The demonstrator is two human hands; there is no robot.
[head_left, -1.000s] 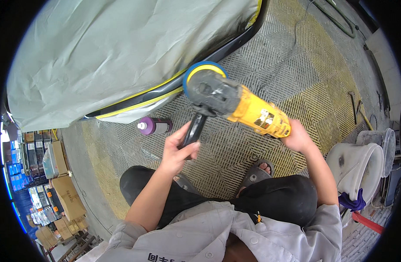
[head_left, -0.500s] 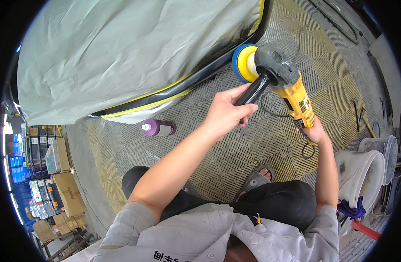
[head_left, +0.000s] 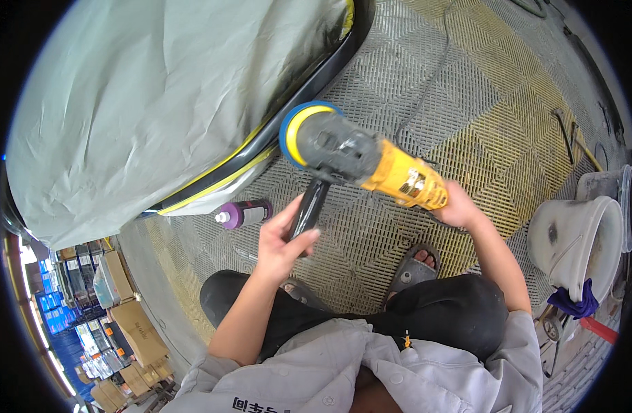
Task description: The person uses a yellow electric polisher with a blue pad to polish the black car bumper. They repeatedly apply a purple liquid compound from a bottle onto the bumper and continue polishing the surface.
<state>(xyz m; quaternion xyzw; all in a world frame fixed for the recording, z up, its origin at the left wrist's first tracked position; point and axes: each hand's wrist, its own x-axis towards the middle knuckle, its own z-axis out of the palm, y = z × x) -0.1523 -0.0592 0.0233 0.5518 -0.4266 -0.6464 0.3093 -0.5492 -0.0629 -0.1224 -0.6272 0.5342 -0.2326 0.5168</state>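
Both my hands hold a yellow and black polishing machine [head_left: 402, 173] above the grated floor. My left hand [head_left: 280, 241] is closed round its black side handle [head_left: 309, 208]. The rear of the yellow body is gripped by my right hand [head_left: 459, 205]. At the machine's front, the yellow and blue polishing pad [head_left: 296, 135] is beside the glossy black trim [head_left: 264, 135] of a panel covered in grey-green masking paper [head_left: 130, 103]. Whether the pad touches the trim I cannot tell. Below the panel edge, a purple bottle [head_left: 245, 213] with a white cap lies on its side.
White buckets [head_left: 560, 237] stand at the right, one with a purple cloth [head_left: 574, 300] over its rim. Hammer-like tools [head_left: 565, 136] lie beyond them. The machine's cord [head_left: 426, 86] trails over the floor grating [head_left: 398, 82]. Shelves with cardboard boxes [head_left: 138, 330] are at lower left.
The polishing machine has moved left and its body has swung to lie more nearly level across the view. Both hands have moved left with it, still gripping. The view has shifted a little.
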